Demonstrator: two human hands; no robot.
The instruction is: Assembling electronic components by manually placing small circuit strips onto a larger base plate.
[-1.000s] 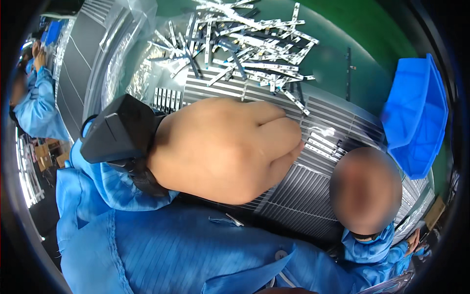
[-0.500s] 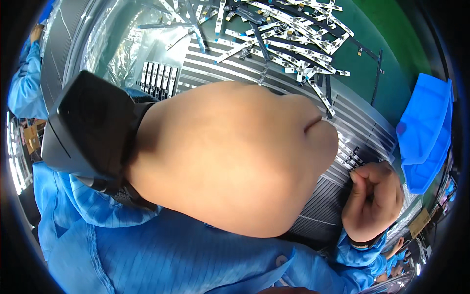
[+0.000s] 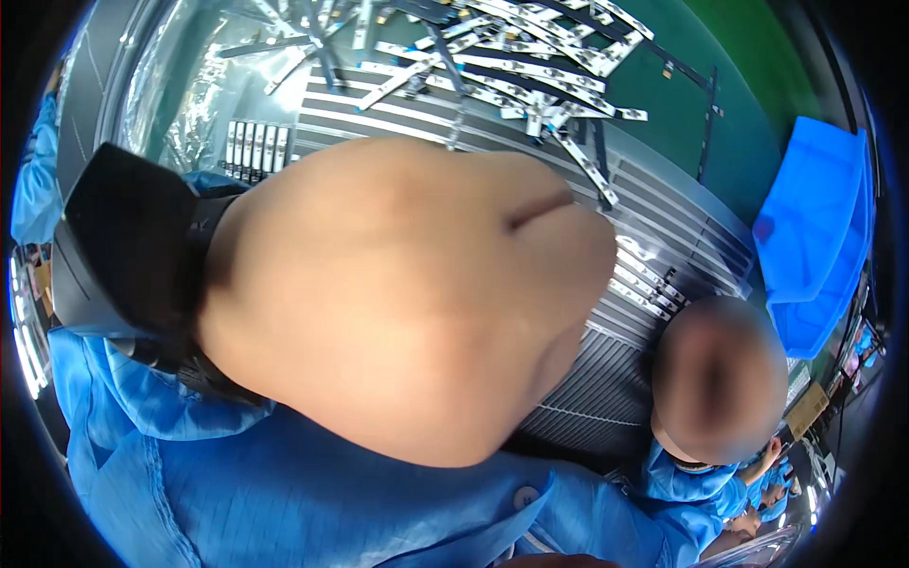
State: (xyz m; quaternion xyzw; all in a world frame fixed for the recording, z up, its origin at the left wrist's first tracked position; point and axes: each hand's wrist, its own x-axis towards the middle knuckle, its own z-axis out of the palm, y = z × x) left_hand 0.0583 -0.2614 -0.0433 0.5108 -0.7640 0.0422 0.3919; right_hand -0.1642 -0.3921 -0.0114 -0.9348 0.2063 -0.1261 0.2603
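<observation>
My left hand [image 3: 407, 293] fills the middle of the view, close to the camera, with a black device [image 3: 133, 246] strapped at its wrist. Its back shows, and the fingers curl down out of sight; thumb and forefinger seem pressed together, and whatever they hold is hidden. Beneath it lies a grooved dark tray [image 3: 606, 374]. My right hand [image 3: 720, 383] is at the tray's right side, too blurred for its fingers to be read. Close by it, several white strips with dark components [image 3: 649, 284] sit in the tray in rows.
A loose pile of black and white strips [image 3: 530, 85] covers the far part of the green table [image 3: 677, 118]. Several white-topped pieces [image 3: 256, 147] stand in a row near clear plastic film [image 3: 204, 104]. At the right is a blue bin [image 3: 814, 237]. People in blue sit at both edges.
The whole view has shifted, so the tray and pile appear farther left and higher. My left hand has turned slightly. My right hand, pinched before, is now blurred.
</observation>
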